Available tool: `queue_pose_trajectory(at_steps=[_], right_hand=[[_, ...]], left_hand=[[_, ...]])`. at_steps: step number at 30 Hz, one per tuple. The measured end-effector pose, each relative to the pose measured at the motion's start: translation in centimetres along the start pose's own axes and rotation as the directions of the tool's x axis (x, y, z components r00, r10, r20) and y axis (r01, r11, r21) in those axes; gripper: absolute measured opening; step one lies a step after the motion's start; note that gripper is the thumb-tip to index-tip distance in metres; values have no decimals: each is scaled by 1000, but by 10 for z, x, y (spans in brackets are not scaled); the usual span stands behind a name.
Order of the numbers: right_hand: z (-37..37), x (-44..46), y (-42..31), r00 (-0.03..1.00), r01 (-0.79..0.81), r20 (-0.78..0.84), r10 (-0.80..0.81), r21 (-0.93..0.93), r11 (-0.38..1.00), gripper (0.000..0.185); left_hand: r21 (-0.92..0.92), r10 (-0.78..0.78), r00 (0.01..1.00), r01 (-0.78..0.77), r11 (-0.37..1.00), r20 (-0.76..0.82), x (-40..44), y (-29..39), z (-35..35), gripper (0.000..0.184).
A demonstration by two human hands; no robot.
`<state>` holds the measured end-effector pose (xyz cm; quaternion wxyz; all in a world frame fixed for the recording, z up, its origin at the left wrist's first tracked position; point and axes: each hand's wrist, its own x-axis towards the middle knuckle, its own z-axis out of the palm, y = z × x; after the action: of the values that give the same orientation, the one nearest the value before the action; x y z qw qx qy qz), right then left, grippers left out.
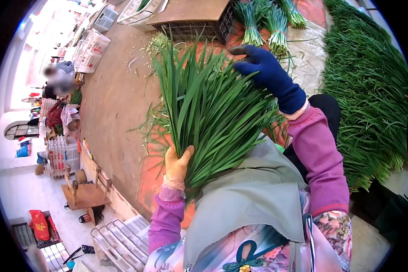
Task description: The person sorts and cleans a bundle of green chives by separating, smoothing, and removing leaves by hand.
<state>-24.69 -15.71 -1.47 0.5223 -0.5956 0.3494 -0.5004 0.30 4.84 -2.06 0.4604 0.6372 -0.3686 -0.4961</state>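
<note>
My left hand [177, 164], in a light orange glove, is wrapped round the lower part of a big bunch of garlic chives [213, 109]. The long flat green leaves fan out away from me, above the grey apron [249, 190] on my lap. My right hand [258, 65], in a dark blue glove, is at the far right side of the bunch, by the leaf tips. Its fingers are bent but apart, and I see nothing held in them. The lower ends of the bunch are hidden behind my left hand and the apron.
A long heap of garlic chives [367, 99] lies on my right. Several tied bunches [276, 31] stand ahead, beside a board-topped crate [190, 11]. White plastic crates [91, 51] line the left, where another person [59, 79] is. A small wooden stool [84, 195] lies at the left.
</note>
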Motion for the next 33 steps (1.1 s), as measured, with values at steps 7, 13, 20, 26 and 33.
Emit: queue_pose_trajectory(at_steps=[7, 13, 20, 26, 33], right_hand=[[21, 1, -3, 942, 286, 332, -57, -699, 655, 40], [-24, 25, 56, 958, 257, -71, -278, -218, 942, 19], [20, -20, -42, 738, 620, 206, -642, -580, 527, 29], [69, -83, -50, 529, 848, 677, -511, -406, 340, 29], [24, -131, -15, 837, 506, 441, -322, -402, 763, 26]], left_hand=[[30, 29, 1000, -29, 999, 3, 2, 2, 5, 22], [-129, -20, 1000, 19, 991, -10, -1, 0, 5, 22], [-97, -24, 999, 20, 995, -36, 1, 3, 10, 22], [106, 92, 990, -103, 989, 105, -7, 16, 10, 77], [110, -117, 901, 77, 991, 417, -12, -9, -41, 103]])
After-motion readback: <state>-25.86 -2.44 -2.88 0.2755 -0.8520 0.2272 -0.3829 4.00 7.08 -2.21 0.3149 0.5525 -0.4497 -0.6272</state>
